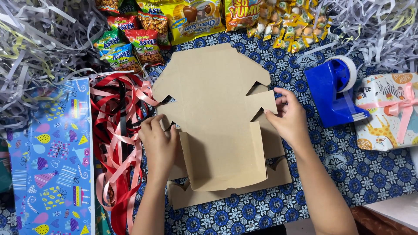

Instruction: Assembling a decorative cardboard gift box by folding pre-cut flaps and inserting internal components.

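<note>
Mid-frame, the left hand (159,141) and right hand (288,116) pinch opposite side flaps of the flat cardboard box blank (217,113); folding seems underway, with the walls needing raising.

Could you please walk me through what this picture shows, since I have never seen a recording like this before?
There is no machine here: a person wears a camera on the head, looking down at their own two bare hands. Both hands fold a flat brown cardboard box blank; the left hand presses its left edge, and the right hand has a grip on a side flap. Everything lies on a blue patterned cloth. To the left are red and pink ribbons and a roll of party wrapping paper; at the top, snack packets; to the right, a blue tape dispenser and a wrapped gift. Shredded paper fills the corners.
</note>
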